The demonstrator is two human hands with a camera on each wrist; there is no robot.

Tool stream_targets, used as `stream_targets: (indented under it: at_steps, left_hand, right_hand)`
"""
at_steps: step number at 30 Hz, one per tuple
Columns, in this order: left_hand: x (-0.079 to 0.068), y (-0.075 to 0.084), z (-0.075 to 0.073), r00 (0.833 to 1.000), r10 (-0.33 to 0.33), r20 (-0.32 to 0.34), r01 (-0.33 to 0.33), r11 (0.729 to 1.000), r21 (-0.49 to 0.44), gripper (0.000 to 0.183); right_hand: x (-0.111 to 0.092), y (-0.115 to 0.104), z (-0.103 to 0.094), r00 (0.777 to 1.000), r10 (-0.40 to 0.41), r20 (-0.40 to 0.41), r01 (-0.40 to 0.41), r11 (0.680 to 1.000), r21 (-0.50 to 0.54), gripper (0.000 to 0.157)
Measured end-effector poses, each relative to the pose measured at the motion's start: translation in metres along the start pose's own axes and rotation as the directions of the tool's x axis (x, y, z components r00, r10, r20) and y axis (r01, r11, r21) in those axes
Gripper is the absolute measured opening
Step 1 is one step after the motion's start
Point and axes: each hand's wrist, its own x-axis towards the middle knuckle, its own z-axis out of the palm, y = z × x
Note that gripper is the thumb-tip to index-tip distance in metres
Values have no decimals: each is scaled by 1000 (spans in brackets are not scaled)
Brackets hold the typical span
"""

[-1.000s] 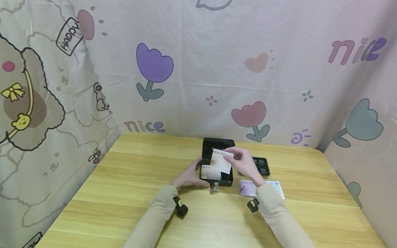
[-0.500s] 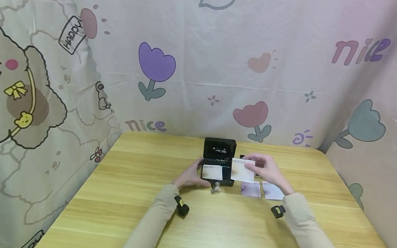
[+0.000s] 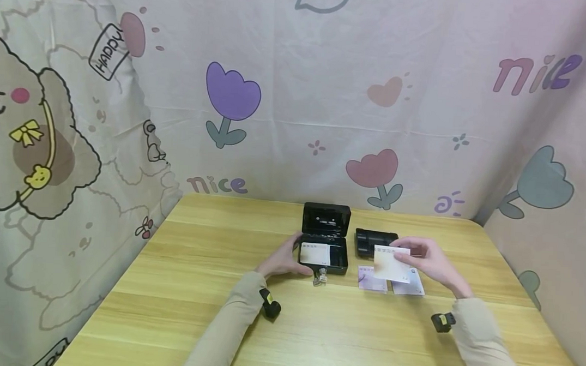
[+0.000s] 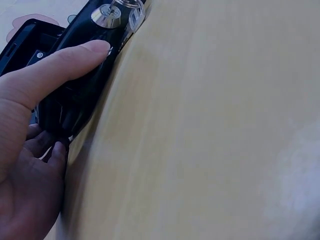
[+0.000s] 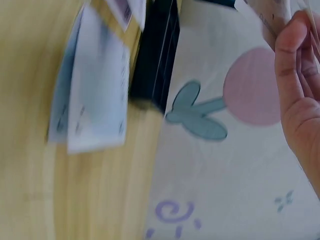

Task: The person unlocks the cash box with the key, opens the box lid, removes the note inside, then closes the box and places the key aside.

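A small black cash box (image 3: pixel 339 257) stands with its lid up and one pale banknote (image 3: pixel 314 254) lying in its left part. My left hand (image 3: pixel 283 260) grips the box's left side, thumb along the front near the lock (image 4: pixel 106 17), fingers curled at the side. Keys (image 3: pixel 320 277) hang from that lock. My right hand (image 3: pixel 432 261) pinches another pale banknote (image 3: pixel 390 263) by its right edge. This note is held above a purple banknote (image 3: pixel 367 282) and a bluish folded banknote (image 5: pixel 97 95) on the table, overlapping both in the head view.
Right of the cash box lies a black tray (image 3: pixel 369 242), close behind the banknotes. The wooden table (image 3: pixel 316 337) ends at the back against a patterned cloth (image 3: pixel 287 95). A camera (image 3: pixel 443 322) sits on the right wrist.
My right hand has carried the pale banknote from above the cash box rightward, over the notes on the table. The left hand keeps its grip on the box.
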Motion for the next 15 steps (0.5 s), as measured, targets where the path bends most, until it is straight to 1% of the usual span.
stream_targets:
  at_steps: [6,11,15]
  left_hand:
    - [0,0,0,1000,3,-3,-3,1000,-8,121]
    - [0,1,0,1000,-6,-7,6,1000,-2,121]
    - [0,1,0,1000,-7,-6,7,1000,-5,120]
  right_hand:
    - [-14,18,-22,999,41,-8,-41,999,8,31]
    - [-24,34,-37,995,98,11,-99,995,26,34]
    - [-31,45,-47,991,135,23,-136,991,22,36]
